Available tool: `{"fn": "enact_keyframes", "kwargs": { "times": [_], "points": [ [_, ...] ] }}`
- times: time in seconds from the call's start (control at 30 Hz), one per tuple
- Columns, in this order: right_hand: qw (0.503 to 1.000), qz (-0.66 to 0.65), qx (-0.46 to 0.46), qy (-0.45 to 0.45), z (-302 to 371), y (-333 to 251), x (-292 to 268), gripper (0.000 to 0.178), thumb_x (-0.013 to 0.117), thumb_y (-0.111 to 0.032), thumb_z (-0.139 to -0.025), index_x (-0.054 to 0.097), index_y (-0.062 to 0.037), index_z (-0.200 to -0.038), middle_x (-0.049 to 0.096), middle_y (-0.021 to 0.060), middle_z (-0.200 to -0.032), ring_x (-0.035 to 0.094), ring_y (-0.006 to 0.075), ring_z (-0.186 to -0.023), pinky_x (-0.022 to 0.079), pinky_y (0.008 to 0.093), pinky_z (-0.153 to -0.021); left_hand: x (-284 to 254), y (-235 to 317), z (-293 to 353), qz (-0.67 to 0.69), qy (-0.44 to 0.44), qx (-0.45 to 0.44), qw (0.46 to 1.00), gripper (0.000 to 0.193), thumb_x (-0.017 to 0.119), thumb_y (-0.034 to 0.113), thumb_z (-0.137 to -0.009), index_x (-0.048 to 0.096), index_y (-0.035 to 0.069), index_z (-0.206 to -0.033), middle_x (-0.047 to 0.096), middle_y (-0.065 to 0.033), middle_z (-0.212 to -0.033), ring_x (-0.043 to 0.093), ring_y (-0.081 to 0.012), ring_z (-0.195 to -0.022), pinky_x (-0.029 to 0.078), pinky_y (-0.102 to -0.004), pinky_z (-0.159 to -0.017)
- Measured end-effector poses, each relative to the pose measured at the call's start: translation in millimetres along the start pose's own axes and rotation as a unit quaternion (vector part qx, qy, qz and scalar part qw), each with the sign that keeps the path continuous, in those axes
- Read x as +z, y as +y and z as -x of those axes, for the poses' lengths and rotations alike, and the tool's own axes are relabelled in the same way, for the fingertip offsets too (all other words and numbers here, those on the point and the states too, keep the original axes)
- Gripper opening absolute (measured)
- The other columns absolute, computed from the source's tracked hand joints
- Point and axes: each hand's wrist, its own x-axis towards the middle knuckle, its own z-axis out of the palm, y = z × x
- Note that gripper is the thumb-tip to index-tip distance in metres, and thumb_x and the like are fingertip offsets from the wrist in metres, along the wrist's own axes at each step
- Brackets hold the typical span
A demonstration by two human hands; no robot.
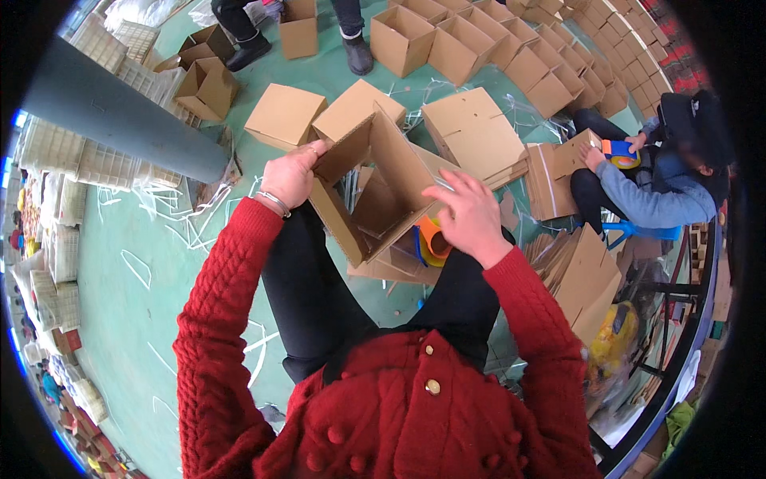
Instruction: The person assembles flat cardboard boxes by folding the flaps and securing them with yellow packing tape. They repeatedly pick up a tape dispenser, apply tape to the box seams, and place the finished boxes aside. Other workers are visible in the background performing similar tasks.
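Observation:
Between my knees is an open cardboard box (333,209), tilted so that I look into it, with its inside walls and flaps showing. My left hand (289,174) is closed on the box's upper left edge, thumb along the rim. At the box's right side, my right hand (471,214) has its fingers apart and bent, the tips close to or touching the cardboard; nothing is seen in its grasp. Just below that hand, partly hidden by the box, is an orange and blue tape dispenser (432,239). Flat cardboard (391,270) lies beneath the box.
Closed boxes (286,113) lie ahead, with rows of open boxes (463,48) behind. At right, a seated co-worker (662,184) handles a tape dispenser (621,152) against cardboard. Flattened cartons (586,279) lean nearby. A grey pillar (128,108) and scattered white straps (187,227) are at left.

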Motion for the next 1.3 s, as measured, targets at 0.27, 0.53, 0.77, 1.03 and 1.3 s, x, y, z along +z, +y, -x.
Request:
{"fn": "enact_keyframes", "kwargs": {
  "times": [0.27,0.53,0.77,1.03,1.3],
  "points": [
    [0.986,0.116,-0.112,-0.052,-29.9,-19.5,-0.3,0.062,0.063,-0.061,-0.077,0.065,-0.0006,-0.088,0.052,0.0198,-0.129,0.041,0.0320,-0.131,0.027,0.0514,-0.110,19.7,-10.8,-20.0,-0.201,0.039,0.240,0.949,0.040,0.053,0.007,-0.081,0.049,0.013,-0.120,0.054,-0.0050,-0.137,0.044,-0.0222,-0.134,0.025,-0.0467,-0.116],
    [0.987,0.129,-0.060,-0.073,-39.3,-10.5,12.8,0.060,0.061,-0.062,-0.079,0.064,-0.0036,-0.092,0.056,0.0175,-0.119,0.044,0.0322,-0.126,0.030,0.0501,-0.108,23.8,-2.3,-18.7,-0.265,-0.072,0.358,0.892,0.033,0.061,0.018,-0.079,0.056,0.010,-0.110,0.062,-0.0120,-0.120,0.052,-0.0247,-0.125,0.037,-0.0372,-0.108],
    [0.982,0.023,-0.188,0.008,-36.8,-11.5,-5.9,0.036,0.067,-0.039,-0.080,0.063,-0.0053,-0.092,0.045,0.0184,-0.140,0.034,0.0324,-0.137,0.025,0.0503,-0.112,24.8,28.1,-5.5,-0.016,-0.156,0.145,0.977,0.054,0.058,0.043,-0.085,0.052,0.008,-0.126,0.029,-0.0356,-0.143,0.045,-0.0421,-0.127,0.045,-0.0429,-0.098],
    [0.977,0.035,-0.209,0.010,-38.6,-30.6,43.4,0.006,0.055,-0.013,-0.080,0.053,-0.0100,-0.084,0.057,0.0024,-0.066,0.060,0.0205,-0.062,0.047,0.0343,-0.062,18.0,26.8,-1.6,-0.094,-0.247,0.188,0.946,0.052,0.060,0.019,-0.075,0.057,0.004,-0.125,0.014,-0.0361,-0.151,0.028,-0.0425,-0.140,0.035,-0.0412,-0.109],
    [0.976,0.187,-0.100,0.045,-68.2,-45.5,106.9,0.009,0.050,-0.015,-0.084,0.054,-0.0108,-0.091,0.059,0.0100,-0.083,0.058,0.0242,-0.085,0.044,0.0371,-0.081,19.1,38.2,4.1,0.046,-0.189,0.122,0.973,0.047,0.059,0.025,-0.080,0.053,-0.008,-0.113,0.028,-0.0370,-0.146,0.043,-0.0418,-0.130,0.040,-0.0394,-0.105]
  ]
}}
